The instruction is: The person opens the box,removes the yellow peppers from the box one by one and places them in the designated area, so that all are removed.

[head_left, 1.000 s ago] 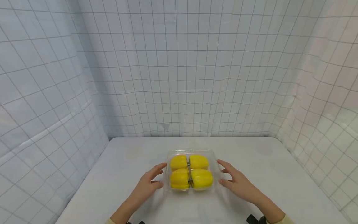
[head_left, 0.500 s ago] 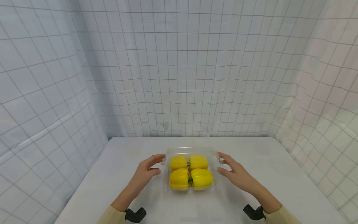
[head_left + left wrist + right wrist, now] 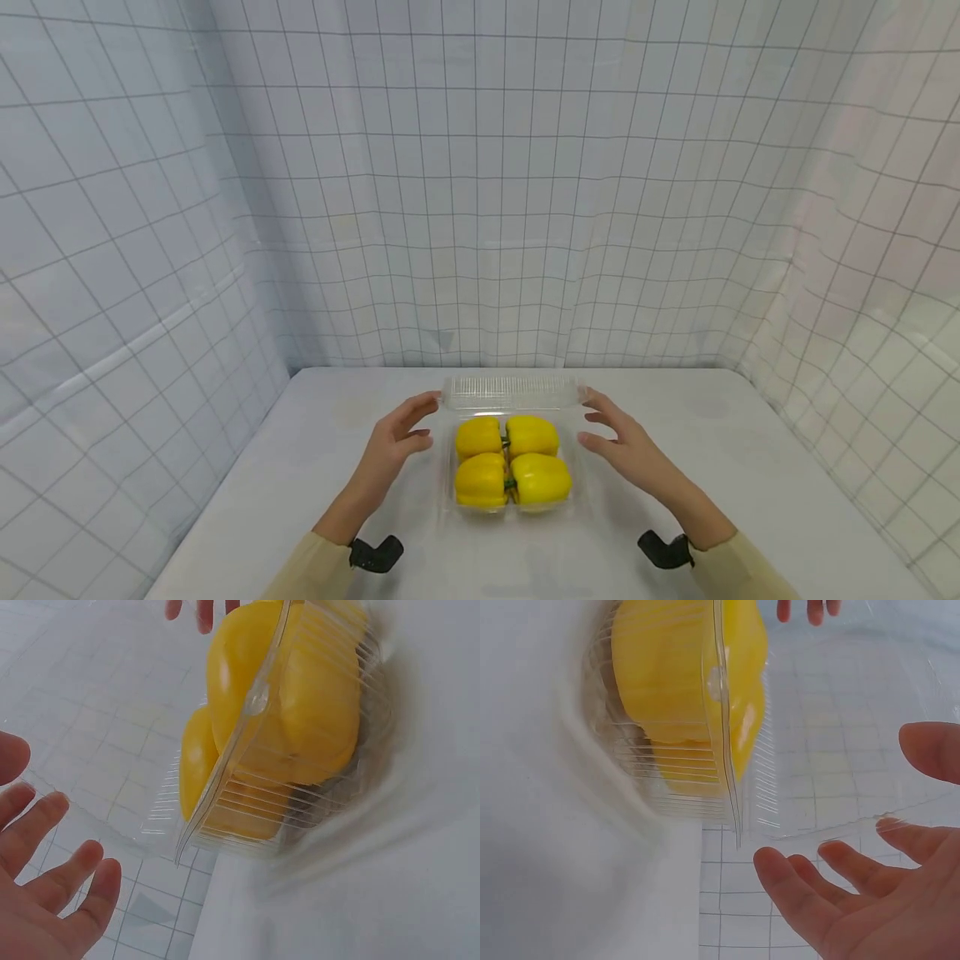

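Observation:
In the head view, a clear plastic clamshell box point(image 3: 579, 467) sits on the white table with several yellow bell peppers point(image 3: 542, 478) inside. Its ribbed lid point(image 3: 512, 392) is raised and tilted up at the far side. My left hand point(image 3: 386, 446) is at the lid's left edge, fingertips on or very near it, and my right hand point(image 3: 628, 442) is likewise at the right edge. Both wrist views show fairly straight, spread fingers point(image 3: 88, 904) by the transparent lid point(image 3: 832, 742); exact contact is hard to see. Neither hand grips a pepper.
White table point(image 3: 337, 417) extends around the box. Grid-patterned white curtains point(image 3: 480, 208) enclose the back and both sides. A black strap piece point(image 3: 377, 554) is at the left wrist and another black piece point(image 3: 665, 550) at the right.
Both hands have moved up and away from me along the box's sides. The lid has swung up from lying over the peppers to standing raised behind them.

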`<state>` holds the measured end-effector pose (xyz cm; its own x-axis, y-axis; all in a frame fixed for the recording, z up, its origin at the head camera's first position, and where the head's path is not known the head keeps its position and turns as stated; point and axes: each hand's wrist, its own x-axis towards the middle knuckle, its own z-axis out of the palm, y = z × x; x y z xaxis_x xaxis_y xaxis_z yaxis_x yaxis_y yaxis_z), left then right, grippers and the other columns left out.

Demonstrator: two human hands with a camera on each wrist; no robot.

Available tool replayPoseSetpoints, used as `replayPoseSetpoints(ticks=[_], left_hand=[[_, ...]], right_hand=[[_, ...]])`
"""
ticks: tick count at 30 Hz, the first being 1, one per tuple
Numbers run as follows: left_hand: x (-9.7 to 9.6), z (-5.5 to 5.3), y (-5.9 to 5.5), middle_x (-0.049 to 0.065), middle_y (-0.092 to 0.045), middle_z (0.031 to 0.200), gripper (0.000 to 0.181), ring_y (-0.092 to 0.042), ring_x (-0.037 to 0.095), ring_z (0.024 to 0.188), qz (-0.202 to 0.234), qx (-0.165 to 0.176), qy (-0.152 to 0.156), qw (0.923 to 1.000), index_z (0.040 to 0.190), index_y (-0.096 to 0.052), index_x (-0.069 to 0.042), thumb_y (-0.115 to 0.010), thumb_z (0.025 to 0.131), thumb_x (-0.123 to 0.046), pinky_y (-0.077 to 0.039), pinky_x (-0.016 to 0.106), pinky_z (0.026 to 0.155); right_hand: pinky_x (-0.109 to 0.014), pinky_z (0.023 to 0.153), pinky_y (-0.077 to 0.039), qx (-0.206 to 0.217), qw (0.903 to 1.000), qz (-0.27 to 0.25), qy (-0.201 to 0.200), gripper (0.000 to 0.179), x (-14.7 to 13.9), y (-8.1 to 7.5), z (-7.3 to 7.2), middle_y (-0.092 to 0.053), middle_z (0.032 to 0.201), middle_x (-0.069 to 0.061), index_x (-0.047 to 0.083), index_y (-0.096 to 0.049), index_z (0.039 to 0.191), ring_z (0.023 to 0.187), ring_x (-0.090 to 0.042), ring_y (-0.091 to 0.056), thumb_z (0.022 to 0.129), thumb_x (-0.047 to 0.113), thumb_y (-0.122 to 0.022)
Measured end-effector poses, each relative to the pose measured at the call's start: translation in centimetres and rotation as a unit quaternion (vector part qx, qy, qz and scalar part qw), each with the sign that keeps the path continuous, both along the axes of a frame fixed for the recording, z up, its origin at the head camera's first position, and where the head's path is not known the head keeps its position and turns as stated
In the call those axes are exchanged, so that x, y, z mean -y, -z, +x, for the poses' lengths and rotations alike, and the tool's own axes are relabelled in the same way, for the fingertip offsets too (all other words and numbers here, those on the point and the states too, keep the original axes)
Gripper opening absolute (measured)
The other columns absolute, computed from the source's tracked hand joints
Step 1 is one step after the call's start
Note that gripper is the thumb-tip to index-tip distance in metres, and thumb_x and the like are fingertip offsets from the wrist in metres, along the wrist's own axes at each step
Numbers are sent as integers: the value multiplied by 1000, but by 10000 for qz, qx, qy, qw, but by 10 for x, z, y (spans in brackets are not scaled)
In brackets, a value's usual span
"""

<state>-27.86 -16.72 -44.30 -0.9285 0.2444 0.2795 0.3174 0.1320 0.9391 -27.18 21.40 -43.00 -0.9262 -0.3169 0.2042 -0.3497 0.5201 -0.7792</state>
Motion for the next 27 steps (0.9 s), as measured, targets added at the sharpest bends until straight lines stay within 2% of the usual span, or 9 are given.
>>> replayPoseSetpoints(ticks=[3, 6, 9, 16, 19, 24, 27], left_hand=[[-1, -6, 0, 6, -45, 154, 59, -41, 29, 141, 54, -202, 108, 9997, 152, -43, -15, -57, 96, -1, -43, 40, 108], [-2, -13, -1, 7, -43, 156, 62, -41, 32, 140, 113, -364, 236, 9990, 154, -40, -16, -54, 97, 1, -44, 39, 107], [-3, -18, -2, 8, -42, 156, 63, -40, 35, 141, 162, -436, 316, 9984, 156, -37, -18, -54, 98, 1, -43, 43, 108], [-4, -28, 0, 9, -40, 157, 71, -39, 35, 141, 249, -354, 322, 9985, 158, -28, -25, -57, 97, -4, -36, 58, 110], [-3, -31, 2, 9, -40, 157, 71, -38, 35, 142, 328, -286, 351, 9984, 158, -26, -24, -58, 97, -5, -34, 60, 111], [-2, -38, 6, 7, -39, 158, 68, -37, 32, 143, 359, -180, 408, 9984, 156, -26, -17, -59, 97, -7, -33, 59, 112], [-1, -44, 11, 5, -38, 158, 67, -38, 32, 142, 286, -159, 429, 9985, 155, -28, -16, -59, 97, -6, -33, 60, 112]], right_hand=[[-64, 100, -43, -191, 9997, -110, -70, 71, 0, 1, -6, -39, 156, -14, 19, -26, 160, 136, -40, -44, 101, 34, -62], [-65, 100, -43, -253, 9992, -303, -95, 72, -1, 1, -12, -39, 156, -14, 25, -24, 161, 136, -40, -44, 101, 30, -63], [-66, 100, -42, -255, 9980, -547, -179, 75, -1, 1, -17, -39, 156, -15, 29, -21, 161, 136, -41, -44, 100, 27, -65], [-69, 100, -39, -294, 9953, -874, -283, 81, -1, 4, -26, -37, 158, -16, 34, -15, 161, 137, -41, -42, 99, 24, -66], [-68, 102, -39, -378, 9937, -984, -372, 77, -2, 7, -30, -36, 158, -15, 31, -18, 160, 139, -40, -40, 100, 21, -65], [-60, 104, -42, -426, 9921, -1056, -530, 65, -5, 14, -40, -34, 159, -13, 16, -25, 155, 140, -39, -37, 101, 12, -61], [-59, 103, -43, -440, 9926, -998, -540, 65, -5, 18, -45, -34, 159, -13, 15, -27, 155, 140, -41, -38, 100, 11, -62]])
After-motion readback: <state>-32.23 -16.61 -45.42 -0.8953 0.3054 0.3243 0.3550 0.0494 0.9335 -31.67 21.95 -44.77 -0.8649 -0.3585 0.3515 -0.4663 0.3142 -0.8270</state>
